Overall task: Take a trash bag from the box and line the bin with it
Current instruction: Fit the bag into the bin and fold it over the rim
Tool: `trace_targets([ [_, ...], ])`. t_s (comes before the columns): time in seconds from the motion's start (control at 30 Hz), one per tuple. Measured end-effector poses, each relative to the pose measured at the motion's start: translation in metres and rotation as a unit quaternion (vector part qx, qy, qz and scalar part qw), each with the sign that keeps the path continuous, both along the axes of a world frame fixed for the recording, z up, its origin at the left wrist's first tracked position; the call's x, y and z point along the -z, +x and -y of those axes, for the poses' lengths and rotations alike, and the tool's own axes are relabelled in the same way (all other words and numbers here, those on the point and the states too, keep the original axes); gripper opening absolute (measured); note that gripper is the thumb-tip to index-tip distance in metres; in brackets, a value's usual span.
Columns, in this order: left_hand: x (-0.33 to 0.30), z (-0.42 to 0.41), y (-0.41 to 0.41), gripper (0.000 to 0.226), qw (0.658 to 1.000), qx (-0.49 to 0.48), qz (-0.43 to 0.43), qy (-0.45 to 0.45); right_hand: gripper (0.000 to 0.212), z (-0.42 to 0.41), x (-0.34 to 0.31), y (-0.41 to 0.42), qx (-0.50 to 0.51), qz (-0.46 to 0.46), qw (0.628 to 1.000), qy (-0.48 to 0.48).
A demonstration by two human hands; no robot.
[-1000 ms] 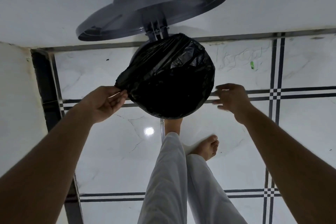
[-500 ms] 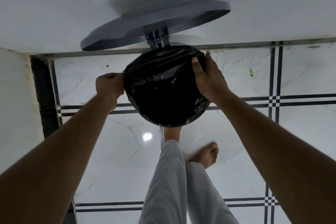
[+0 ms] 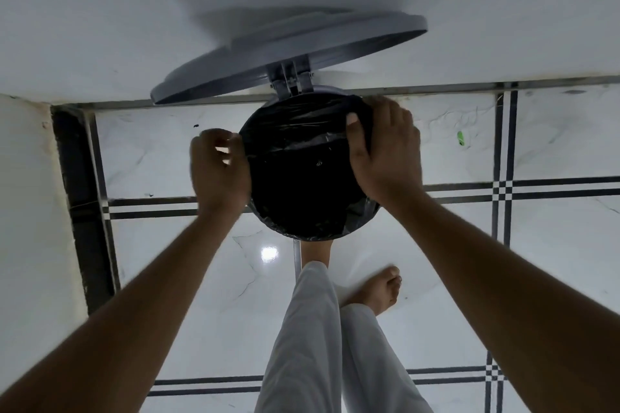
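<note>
A round pedal bin stands on the floor below me, its grey lid tipped open against the wall. A black trash bag fills its mouth and is folded over the rim. My left hand pinches the bag's edge at the bin's left rim, fingers curled. My right hand grips the right rim over the plastic, thumb inside the opening. The bin's body is hidden under the bag and my hands. The box of bags is out of view.
My left foot rests at the bin's near edge where the pedal would be; my right foot stands on the white tiled floor. White walls close in behind the bin and on the left.
The bag has been pulled down flatter over the rim. My right hand came from beside the bin onto its right rim; my left hand stayed at the left edge, still working the plastic.
</note>
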State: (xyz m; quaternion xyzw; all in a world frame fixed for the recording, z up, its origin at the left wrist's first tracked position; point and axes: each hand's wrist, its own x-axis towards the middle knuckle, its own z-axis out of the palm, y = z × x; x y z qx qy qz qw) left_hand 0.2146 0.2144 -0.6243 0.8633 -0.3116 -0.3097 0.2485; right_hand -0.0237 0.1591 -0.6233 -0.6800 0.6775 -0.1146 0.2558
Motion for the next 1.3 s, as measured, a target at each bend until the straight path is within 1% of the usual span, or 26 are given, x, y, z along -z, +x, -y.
trace_targets([
  [0.03,0.0,-0.008,-0.006,0.022,0.998,0.066,-0.001,-0.009,0.059,-0.006,0.003,0.004,-0.028,-0.008,0.999,0.031],
  [0.1,0.009,-0.021,-0.015,0.049,0.982,0.186,0.013,0.016,0.074,-0.015,0.011,0.008,-0.058,-0.029,0.993,0.095],
  [0.13,0.013,-0.023,-0.017,0.06,0.976,0.215,0.021,0.029,0.077,-0.017,0.014,0.011,-0.064,-0.037,0.991,0.112],
  [0.17,0.016,-0.023,-0.018,0.066,0.973,0.225,0.025,0.037,0.078,-0.016,0.016,0.012,-0.066,-0.041,0.99,0.119],
  [0.27,0.022,-0.01,-0.017,0.068,0.971,0.236,0.04,0.03,0.076,-0.008,0.02,0.015,-0.069,-0.043,0.99,0.114],
  [0.37,0.024,0.014,-0.01,0.059,0.968,0.247,0.041,0.017,0.072,0.004,0.019,0.015,-0.057,-0.028,0.991,0.115],
  [0.47,0.023,0.039,-0.005,0.052,0.959,0.275,0.047,0.042,0.07,0.025,0.015,0.017,-0.041,-0.03,0.986,0.158],
  [0.53,0.024,0.054,-0.004,0.05,0.96,0.266,0.036,0.084,0.067,0.042,0.011,0.019,-0.028,-0.019,0.98,0.195],
  [0.6,0.026,0.067,-0.003,0.053,0.96,0.246,0.022,0.13,0.065,0.056,0.008,0.021,-0.017,-0.004,0.972,0.234],
  [0.73,0.025,0.09,-0.003,0.057,0.965,0.182,-0.061,0.178,0.08,0.078,0.011,0.024,0.021,-0.015,0.951,0.308],
  [0.8,0.027,0.096,-0.001,0.053,0.968,0.133,-0.108,0.183,0.087,0.086,0.017,0.023,0.032,-0.012,0.944,0.329],
  [0.83,0.028,0.096,0.003,0.05,0.969,0.102,-0.126,0.184,0.086,0.088,0.019,0.023,0.034,-0.008,0.944,0.329],
  [0.9,0.037,0.093,0.012,0.038,0.979,0.021,-0.131,0.154,0.079,0.087,0.02,0.021,0.047,0.001,0.956,0.288],
  [0.93,0.04,0.089,0.016,0.031,0.984,-0.018,-0.116,0.131,0.075,0.083,0.018,0.02,0.063,0.008,0.968,0.244],
  [1.0,0.035,0.071,0.015,0.021,0.992,-0.072,-0.049,0.093,0.066,0.069,0.01,0.015,0.085,0.014,0.989,0.117],
  [1.03,0.029,0.059,0.009,0.018,0.994,-0.088,-0.017,0.058,0.059,0.06,0.005,0.011,0.085,0.014,0.995,0.059],
  [1.07,0.022,0.044,0.001,0.018,0.996,-0.092,0.0,0.018,0.053,0.049,0.002,0.008,0.078,0.014,0.997,0.018],
  [1.1,0.015,0.03,-0.008,0.018,0.997,-0.08,0.004,-0.022,0.05,0.04,0.001,0.004,0.061,0.012,0.998,0.003],
  [1.13,0.012,0.018,-0.015,0.019,0.998,-0.053,-0.004,-0.043,0.052,0.03,0.001,0.001,0.033,0.006,0.999,0.015],
  [1.2,0.008,0.001,-0.026,0.03,0.999,0.013,-0.039,-0.031,0.065,0.016,0.006,-0.003,-0.021,-0.005,0.995,0.098],
  [1.23,0.009,-0.004,-0.026,0.037,0.998,0.027,-0.044,-0.02,0.072,0.014,0.009,-0.005,-0.023,-0.002,0.989,0.145],
  [1.27,0.008,-0.008,-0.027,0.043,0.999,0.037,-0.012,-0.021,0.077,0.014,0.011,-0.006,-0.011,0.005,0.982,0.187],
  [1.3,0.006,-0.01,-0.028,0.046,0.996,0.055,0.052,-0.039,0.079,0.017,0.014,-0.009,0.009,0.014,0.978,0.208],
])
